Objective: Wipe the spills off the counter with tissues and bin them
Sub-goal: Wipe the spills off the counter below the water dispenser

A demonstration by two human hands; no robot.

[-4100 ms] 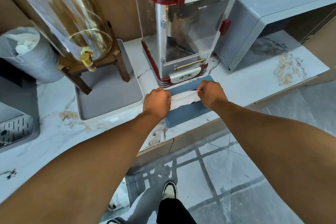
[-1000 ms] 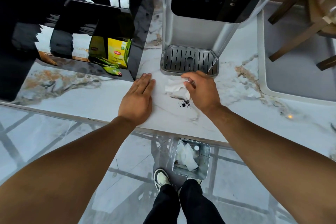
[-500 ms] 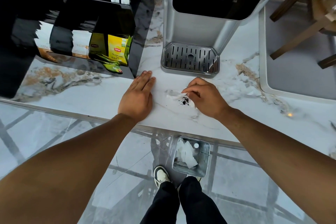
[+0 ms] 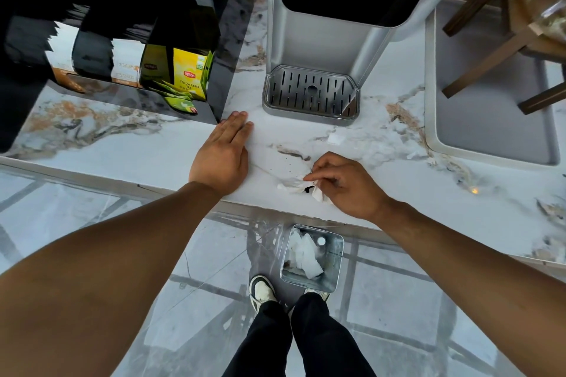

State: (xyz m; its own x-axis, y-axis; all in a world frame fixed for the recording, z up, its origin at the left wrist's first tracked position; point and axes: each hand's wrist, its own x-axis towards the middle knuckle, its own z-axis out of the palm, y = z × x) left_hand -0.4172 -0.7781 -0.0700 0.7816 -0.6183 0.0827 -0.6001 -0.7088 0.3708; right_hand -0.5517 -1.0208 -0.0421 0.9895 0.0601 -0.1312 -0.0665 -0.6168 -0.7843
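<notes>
Roughly midway: bench [image 4: 137,159] mostly clean near its front edge, bin [image 4: 333,257] on the floor below already holds used tissues, left hand [image 4: 222,156] flat and empty, right hand [image 4: 346,185] pinching the tissue [image 4: 292,185] on a dark spill [image 4: 308,189], specks left, binning pending.

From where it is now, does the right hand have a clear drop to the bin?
Probably yes: the right hand holds the tissue near the counter edge, and the open bin sits just below, unobstructed.

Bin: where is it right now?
In the head view, the bin sits on the floor below the counter edge, beneath the right hand, beside the person's shoes.
</notes>
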